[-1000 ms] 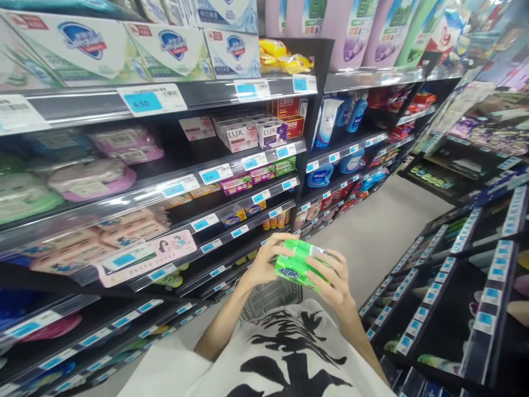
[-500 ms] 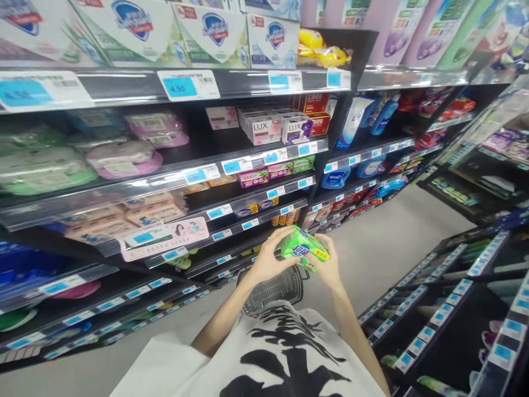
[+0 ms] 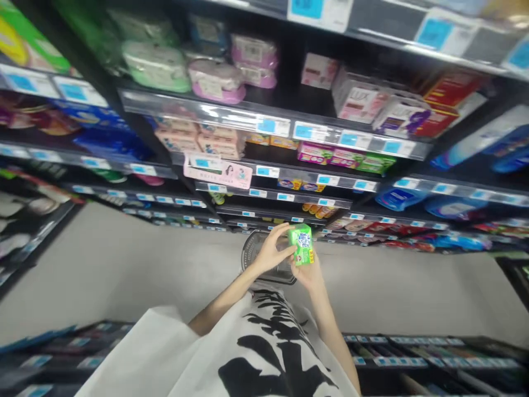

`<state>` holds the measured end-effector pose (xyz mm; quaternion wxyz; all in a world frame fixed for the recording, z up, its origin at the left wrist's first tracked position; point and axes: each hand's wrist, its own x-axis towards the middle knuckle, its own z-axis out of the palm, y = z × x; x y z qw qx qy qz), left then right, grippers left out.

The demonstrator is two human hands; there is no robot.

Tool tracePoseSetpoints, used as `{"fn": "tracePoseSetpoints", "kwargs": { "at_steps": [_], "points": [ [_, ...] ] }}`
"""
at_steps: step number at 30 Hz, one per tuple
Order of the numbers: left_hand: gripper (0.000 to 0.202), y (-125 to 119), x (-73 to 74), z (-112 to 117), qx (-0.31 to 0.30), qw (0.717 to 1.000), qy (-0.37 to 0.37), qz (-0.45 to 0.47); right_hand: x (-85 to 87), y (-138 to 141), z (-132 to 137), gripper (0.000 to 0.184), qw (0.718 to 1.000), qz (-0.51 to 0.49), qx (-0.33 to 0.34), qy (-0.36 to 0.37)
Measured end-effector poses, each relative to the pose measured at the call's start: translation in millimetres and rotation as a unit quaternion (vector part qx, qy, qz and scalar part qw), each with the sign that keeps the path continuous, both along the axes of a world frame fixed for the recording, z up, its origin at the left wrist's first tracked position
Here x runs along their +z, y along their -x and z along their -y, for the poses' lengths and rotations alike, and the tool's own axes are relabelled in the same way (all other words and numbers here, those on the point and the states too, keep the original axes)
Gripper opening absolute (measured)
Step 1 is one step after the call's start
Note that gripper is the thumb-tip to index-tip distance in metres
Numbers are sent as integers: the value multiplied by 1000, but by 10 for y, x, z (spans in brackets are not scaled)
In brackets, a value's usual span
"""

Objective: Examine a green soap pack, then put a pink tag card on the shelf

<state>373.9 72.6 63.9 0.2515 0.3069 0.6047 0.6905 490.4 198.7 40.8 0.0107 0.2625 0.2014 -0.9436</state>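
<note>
A small green pack with blue lettering and a yellow patch [image 3: 303, 242], perhaps wrapped bar soap, is held in front of my chest. My left hand [image 3: 276, 249] grips its left side, thumb on the front face and fingers at the upper edge. Beneath and to the right, my right hand [image 3: 306, 271] supports the pack, its fingers partly hidden behind it. Below my hands, a dark shopping basket [image 3: 251, 252] is partly covered by my arms and the pack.
Shelves ahead bear LUX soap boxes [image 3: 359, 102], plastic soap dishes [image 3: 217, 80], pink boxed packs [image 3: 219, 140] and blue bottles [image 3: 399, 197]. A pink promotional strip [image 3: 217, 172] juts from a shelf edge. Grey floor [image 3: 165, 264] lies around me, with more shelving [image 3: 417, 353] behind.
The view has swung to face the shelves more squarely and lower. The green pack has been turned more upright, and my right hand has shifted from its right side to below it.
</note>
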Motion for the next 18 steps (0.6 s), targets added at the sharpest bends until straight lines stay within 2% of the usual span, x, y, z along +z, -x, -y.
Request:
{"fn": "tracePoseSetpoints", "kwargs": {
  "at_steps": [5,8,10,12,14,16,18],
  "points": [
    [53,-82,-323,314,58,989,8,139,-213,130,122,49,993,40,73,-78],
    [58,-77,-511,512,62,979,41,188,-422,149,269,49,993,69,76,-52],
    [55,21,-588,612,63,978,68,186,-552,134,383,48,994,83,66,-16],
    [52,230,-615,657,78,978,84,172,-642,107,489,47,994,97,49,9],
    [53,551,-599,630,120,976,72,168,-682,87,568,48,994,105,30,9],
    [55,948,-550,546,177,966,29,186,-685,93,612,53,994,108,10,-25],
    [57,1356,-474,444,230,947,-31,220,-673,145,624,60,989,112,-19,-92]
  ]
}}
